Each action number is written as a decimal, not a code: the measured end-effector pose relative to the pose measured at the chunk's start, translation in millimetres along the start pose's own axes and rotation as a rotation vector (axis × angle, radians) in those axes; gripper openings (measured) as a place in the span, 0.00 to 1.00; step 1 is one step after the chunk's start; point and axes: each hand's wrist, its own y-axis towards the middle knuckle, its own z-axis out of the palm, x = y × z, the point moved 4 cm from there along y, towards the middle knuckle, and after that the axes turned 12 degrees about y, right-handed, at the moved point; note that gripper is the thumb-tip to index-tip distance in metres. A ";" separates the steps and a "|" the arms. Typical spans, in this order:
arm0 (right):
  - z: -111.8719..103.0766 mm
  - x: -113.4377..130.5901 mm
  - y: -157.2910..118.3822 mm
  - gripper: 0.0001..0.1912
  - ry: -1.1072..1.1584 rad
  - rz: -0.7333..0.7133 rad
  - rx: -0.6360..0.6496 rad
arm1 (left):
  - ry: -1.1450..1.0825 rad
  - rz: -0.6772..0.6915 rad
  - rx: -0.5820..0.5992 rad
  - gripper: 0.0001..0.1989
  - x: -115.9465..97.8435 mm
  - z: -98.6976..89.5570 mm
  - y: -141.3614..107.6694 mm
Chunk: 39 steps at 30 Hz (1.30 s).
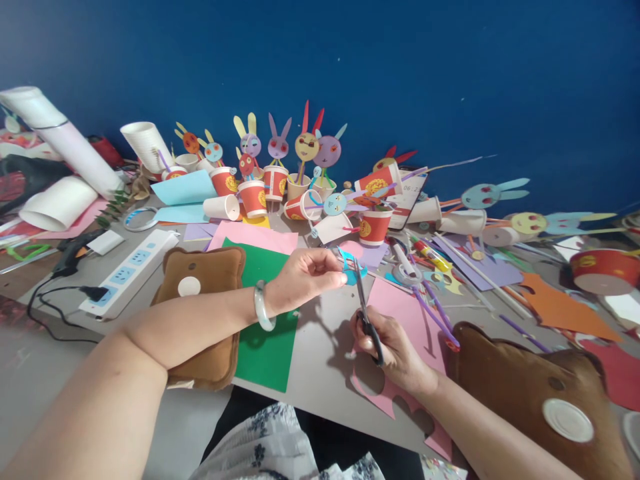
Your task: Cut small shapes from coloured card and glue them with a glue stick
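My left hand (311, 275), with a pale bangle (263, 305) at the wrist, pinches a small piece of blue paper (353, 272) above the table. Black-handled scissors (367, 320) are gripped in my right hand (395, 347), their blades pointing up and meeting the blue paper. Whether the blades are fully closed is hard to make out. Below my right hand lies pink paper (400, 313) with round holes cut in it. A green sheet (265, 360) lies under my left wrist, beside a brown plush cushion (200, 347) that my left forearm crosses.
Paper cups with rabbit-faced figures (307, 147) stand along the blue wall. On the left are a power strip (131, 270) and a glue gun (75, 252). Another brown cushion (500, 373), orange paper (565, 307) and purple pipe cleaners (435, 313) lie to the right.
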 end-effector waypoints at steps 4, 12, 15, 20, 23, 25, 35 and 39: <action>-0.1 -0.3 0.1 0.29 0.004 0.006 0.009 | -0.021 0.005 -0.013 0.12 -1.9 -0.3 0.7; 0.7 -0.9 -0.1 0.30 -0.011 -0.007 0.021 | -0.028 0.001 -0.030 0.07 -1.8 -1.7 0.9; 0.7 -1.8 0.0 0.30 -0.017 -0.014 0.021 | -0.027 0.014 -0.041 0.06 -0.4 -2.2 1.5; 1.6 -1.8 0.6 0.30 -0.002 -0.015 0.026 | -0.040 0.032 -0.046 0.05 0.1 -2.6 2.4; 1.8 -1.2 1.0 0.30 -0.007 -0.019 0.027 | -0.035 0.023 -0.032 0.06 -0.3 -1.6 1.7; 1.6 -1.7 1.0 0.30 -0.009 -0.015 0.027 | -0.042 0.005 -0.014 0.07 0.1 -0.1 1.1; 1.6 -5.0 0.2 0.29 0.009 -0.025 0.038 | 0.012 -0.029 0.058 0.09 2.3 3.6 -2.1; 1.3 -3.9 0.4 0.28 0.025 -0.025 0.043 | -0.010 -0.032 0.079 0.10 3.7 5.2 -2.4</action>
